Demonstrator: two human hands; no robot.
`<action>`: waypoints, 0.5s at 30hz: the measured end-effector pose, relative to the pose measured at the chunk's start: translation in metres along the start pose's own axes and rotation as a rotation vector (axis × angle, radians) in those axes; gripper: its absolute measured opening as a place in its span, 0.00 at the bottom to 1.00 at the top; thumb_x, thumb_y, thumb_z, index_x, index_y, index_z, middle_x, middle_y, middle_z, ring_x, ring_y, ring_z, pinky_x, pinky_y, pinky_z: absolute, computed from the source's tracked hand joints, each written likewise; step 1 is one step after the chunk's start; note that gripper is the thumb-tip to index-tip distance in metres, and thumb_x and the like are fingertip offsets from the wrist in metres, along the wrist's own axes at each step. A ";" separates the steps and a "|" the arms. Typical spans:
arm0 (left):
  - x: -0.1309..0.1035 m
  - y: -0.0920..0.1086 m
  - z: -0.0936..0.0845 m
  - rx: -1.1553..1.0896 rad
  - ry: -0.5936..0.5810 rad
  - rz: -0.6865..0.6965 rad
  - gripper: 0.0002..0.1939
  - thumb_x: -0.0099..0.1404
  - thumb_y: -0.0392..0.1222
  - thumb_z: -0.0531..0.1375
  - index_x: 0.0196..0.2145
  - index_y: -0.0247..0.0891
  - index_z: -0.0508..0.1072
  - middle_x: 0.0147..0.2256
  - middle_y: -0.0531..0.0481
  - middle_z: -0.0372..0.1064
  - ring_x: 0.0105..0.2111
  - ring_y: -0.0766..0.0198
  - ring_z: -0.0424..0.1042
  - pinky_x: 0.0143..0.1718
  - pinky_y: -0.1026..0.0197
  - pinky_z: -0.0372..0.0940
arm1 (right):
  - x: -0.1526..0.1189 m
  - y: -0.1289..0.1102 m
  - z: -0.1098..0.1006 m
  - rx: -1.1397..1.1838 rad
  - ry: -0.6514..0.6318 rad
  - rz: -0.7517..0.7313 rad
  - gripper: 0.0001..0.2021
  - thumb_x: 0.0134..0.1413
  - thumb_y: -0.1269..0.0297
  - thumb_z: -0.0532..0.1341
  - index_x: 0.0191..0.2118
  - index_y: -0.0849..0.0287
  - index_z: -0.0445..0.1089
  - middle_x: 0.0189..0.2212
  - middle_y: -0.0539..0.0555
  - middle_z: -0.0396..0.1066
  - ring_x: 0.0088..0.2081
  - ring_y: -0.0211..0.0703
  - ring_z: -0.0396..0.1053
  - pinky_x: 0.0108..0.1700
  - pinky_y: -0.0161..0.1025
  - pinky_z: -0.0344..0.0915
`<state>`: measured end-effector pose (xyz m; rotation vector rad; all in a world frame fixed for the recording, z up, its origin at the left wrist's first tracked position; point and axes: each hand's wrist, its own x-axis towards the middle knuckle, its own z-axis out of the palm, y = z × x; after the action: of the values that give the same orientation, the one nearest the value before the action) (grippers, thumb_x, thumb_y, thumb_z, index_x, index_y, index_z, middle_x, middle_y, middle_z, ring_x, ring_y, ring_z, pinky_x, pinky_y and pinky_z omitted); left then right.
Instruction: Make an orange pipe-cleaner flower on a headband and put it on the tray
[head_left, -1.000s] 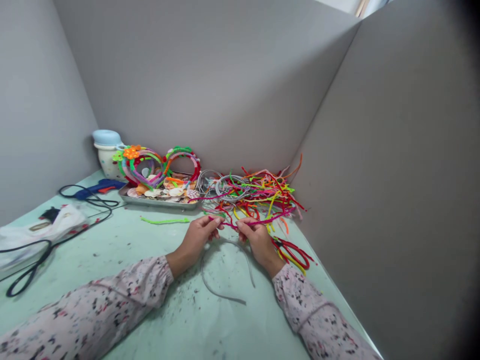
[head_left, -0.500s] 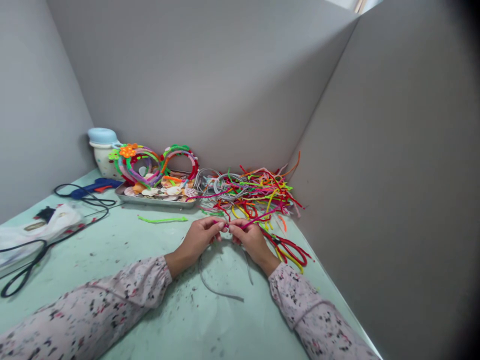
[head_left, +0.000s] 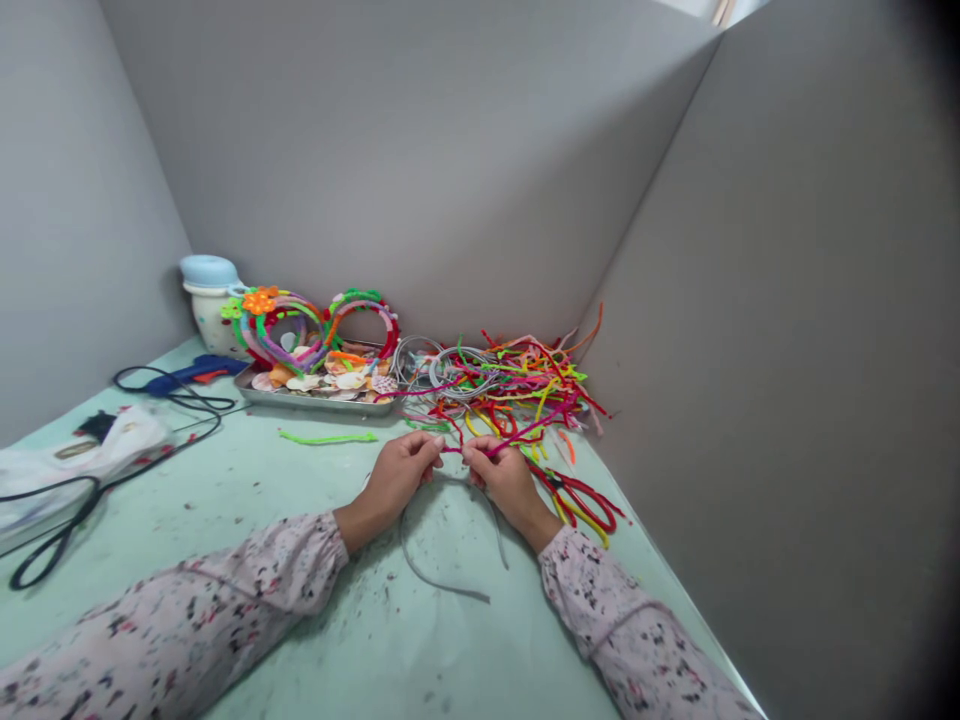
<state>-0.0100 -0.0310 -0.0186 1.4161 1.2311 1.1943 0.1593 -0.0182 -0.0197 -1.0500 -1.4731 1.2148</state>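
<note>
A magenta pipe cleaner runs between my two hands, with a short stretch showing in the gap. My left hand pinches its left end. My right hand is closed on it just to the right, and the long part rises up and right past the fingers. A thin grey headband lies on the table below and between my hands, its curved top close under my fingers. Near my right hand are red scissors among yellow and red pipe cleaners.
A metal tray holds shells and colourful wrapped headbands. Many pipe cleaners and grey hoops are piled right of it. A green pipe cleaner, blue glue gun, black cable, plastic bag and lidded cup lie left.
My hands have drawn slightly apart, and more of the magenta pipe cleaner shows straight between them. The whole view has shifted a little.
</note>
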 end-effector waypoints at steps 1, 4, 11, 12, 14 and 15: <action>0.000 0.000 0.000 0.007 0.003 0.003 0.20 0.60 0.57 0.55 0.24 0.36 0.69 0.16 0.56 0.60 0.18 0.69 0.58 0.20 0.67 0.51 | 0.000 0.000 0.000 0.002 0.002 -0.002 0.11 0.49 0.57 0.62 0.32 0.60 0.69 0.16 0.45 0.63 0.19 0.33 0.57 0.23 0.32 0.54; 0.000 0.000 0.000 0.004 0.010 0.007 0.21 0.60 0.57 0.55 0.23 0.36 0.68 0.17 0.55 0.61 0.19 0.69 0.59 0.21 0.67 0.52 | 0.000 0.000 0.000 0.003 0.003 -0.007 0.11 0.49 0.57 0.62 0.31 0.60 0.69 0.16 0.45 0.62 0.19 0.33 0.57 0.22 0.32 0.54; 0.001 -0.002 0.000 -0.017 0.032 -0.013 0.21 0.60 0.58 0.55 0.23 0.36 0.67 0.19 0.54 0.62 0.19 0.69 0.58 0.22 0.67 0.53 | 0.001 0.003 0.000 -0.002 0.004 -0.009 0.12 0.49 0.55 0.62 0.33 0.60 0.69 0.16 0.45 0.62 0.19 0.34 0.57 0.22 0.32 0.54; 0.001 -0.001 0.000 -0.023 0.031 -0.018 0.21 0.60 0.58 0.55 0.23 0.35 0.67 0.19 0.54 0.62 0.19 0.69 0.58 0.21 0.67 0.52 | 0.001 0.004 0.000 -0.006 0.003 -0.015 0.12 0.49 0.55 0.61 0.33 0.60 0.69 0.16 0.45 0.62 0.19 0.34 0.57 0.23 0.32 0.54; 0.001 0.000 0.000 -0.038 0.029 -0.033 0.22 0.60 0.58 0.56 0.22 0.35 0.66 0.18 0.55 0.60 0.18 0.70 0.57 0.21 0.67 0.52 | 0.002 0.005 0.000 -0.013 0.001 -0.030 0.11 0.49 0.56 0.61 0.32 0.60 0.69 0.17 0.45 0.62 0.19 0.34 0.57 0.23 0.32 0.55; 0.001 0.000 0.000 -0.046 0.030 -0.043 0.22 0.59 0.58 0.56 0.22 0.35 0.66 0.18 0.55 0.60 0.18 0.70 0.57 0.20 0.66 0.51 | 0.002 0.006 0.000 -0.014 -0.001 -0.039 0.11 0.50 0.56 0.61 0.32 0.60 0.69 0.17 0.44 0.61 0.19 0.34 0.57 0.23 0.32 0.55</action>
<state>-0.0095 -0.0301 -0.0183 1.3359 1.2409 1.2109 0.1589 -0.0158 -0.0250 -1.0257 -1.4987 1.1792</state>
